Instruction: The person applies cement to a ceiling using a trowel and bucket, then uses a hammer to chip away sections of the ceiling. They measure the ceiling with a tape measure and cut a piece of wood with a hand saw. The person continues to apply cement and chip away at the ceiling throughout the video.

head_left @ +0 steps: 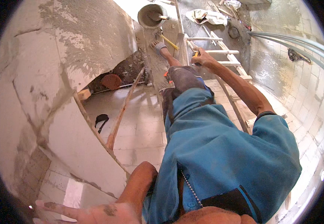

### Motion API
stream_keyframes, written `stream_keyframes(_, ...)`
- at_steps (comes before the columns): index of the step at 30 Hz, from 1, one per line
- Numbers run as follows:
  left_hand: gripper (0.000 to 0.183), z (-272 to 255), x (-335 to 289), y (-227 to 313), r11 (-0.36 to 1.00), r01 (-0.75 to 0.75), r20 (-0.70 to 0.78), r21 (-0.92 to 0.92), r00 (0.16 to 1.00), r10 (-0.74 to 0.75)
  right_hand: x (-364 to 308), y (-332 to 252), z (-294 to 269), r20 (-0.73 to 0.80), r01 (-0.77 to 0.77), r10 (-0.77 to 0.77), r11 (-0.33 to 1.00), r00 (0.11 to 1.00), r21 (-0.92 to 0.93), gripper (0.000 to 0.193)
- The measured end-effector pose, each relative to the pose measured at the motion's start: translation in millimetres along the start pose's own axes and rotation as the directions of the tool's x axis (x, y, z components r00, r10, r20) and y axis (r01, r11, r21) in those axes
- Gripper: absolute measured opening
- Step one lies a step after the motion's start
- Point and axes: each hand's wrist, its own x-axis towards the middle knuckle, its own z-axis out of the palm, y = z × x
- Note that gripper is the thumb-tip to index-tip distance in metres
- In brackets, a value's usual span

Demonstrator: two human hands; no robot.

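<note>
My left hand (91, 213) is stretched out at the lower left, palm up, its fingers extended beside the plastered block wall (24, 93). Dark smudges mark its skin, and it holds nothing that I can see. Farther off, my right hand (203, 59) is closed around a small yellow-and-black tool (196, 54), mostly hidden by the fingers, beside the top of a wooden ladder (227, 52). Below that hand, my bent knee and sandalled foot (158, 46) rest on a mortar-stained plank (152, 59). A thin yellow strip (169, 42) lies near the foot.
A mortar bucket (151, 16) with a trowel stands ahead. A white sack (206, 16) and a black coil (234, 32) lie beyond the ladder. A wooden pole (126, 108) leans at left, near a black strap (101, 121). Grey conduits (292, 40) cross at right.
</note>
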Motion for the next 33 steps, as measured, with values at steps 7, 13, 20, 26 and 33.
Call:
stream_keyframes(7, 0.053, -63, -47, -121, 0.927, 0.374, -0.814, -0.031, 0.528, -0.241, 138, -27, 3, 0.028, -0.083, 0.089, 0.982, 0.996, -0.167, 0.088)
stream_keyframes(13, 0.057, -65, -99, -293, 0.342, 0.398, -0.523, -0.851, -0.600, -0.605, 343, -81, 5, 0.117, 0.169, -0.144, 0.955, 0.983, -0.243, 0.044)
stream_keyframes(20, 0.072, 156, -291, -413, -0.290, 0.666, -0.253, -0.687, -0.594, -0.764, 557, -61, -10, 0.323, 0.379, -0.377, 0.923, 0.868, 0.058, 0.031)
stream_keyframes(26, 0.065, 229, -301, -384, -0.292, 0.131, 0.107, -0.947, -0.730, -0.675, 579, -87, 36, 0.034, 0.193, -0.193, 0.919, 0.981, -0.344, 0.032)
stream_keyframes(33, 0.061, 204, -274, -387, -0.284, 0.284, -0.056, -0.916, -0.790, -0.610, 571, -126, 43, -0.061, 0.067, -0.070, 0.997, 0.996, -0.039, 0.028)
